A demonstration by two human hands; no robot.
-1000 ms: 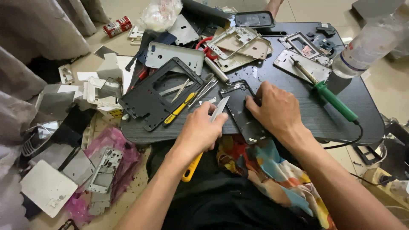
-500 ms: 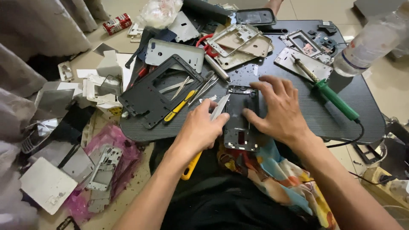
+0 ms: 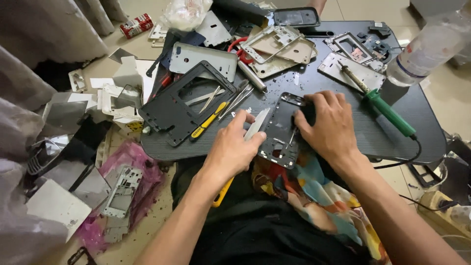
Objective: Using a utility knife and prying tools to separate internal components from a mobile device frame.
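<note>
While much of the floor left of the dark phone frame [image 3: 280, 131] is a blur of grey plates and pink plastic [image 3: 132, 162], a few pieces can be made out: a silver inner frame [image 3: 120, 192] lying on the pink sheet, and white scraps further up. Nearer the phone frame, on the black table [image 3: 343, 142], a larger black frame [image 3: 184, 103] holds tweezers [image 3: 208, 96] and a yellow-handled tool [image 3: 208, 121] inside its opening.

Just left of the phone frame, the left hand [image 3: 234, 147] is clenched around a flat metal blade [image 3: 257, 123] whose tip points at the frame's left edge; a yellow handle [image 3: 222, 192] juts out below the wrist, most of it hidden under the hand. Whether the blade touches the frame cannot be told.

The phone frame itself lies at the near edge of the table, its lower end overhanging a patterned cloth [image 3: 314, 196] on the lap. The right hand [image 3: 329, 125] presses down on the frame's right side, fingers spread and curled over it, covering that half entirely.

Right of the phone frame lies a green-handled soldering iron [image 3: 382, 105], its cord running off the table edge. Beyond it, a clear plastic bottle [image 3: 431, 46] is cut off by the picture's border. Above the phone frame, silver and gold housings [image 3: 282, 46] are stacked so that their shapes blend.
</note>
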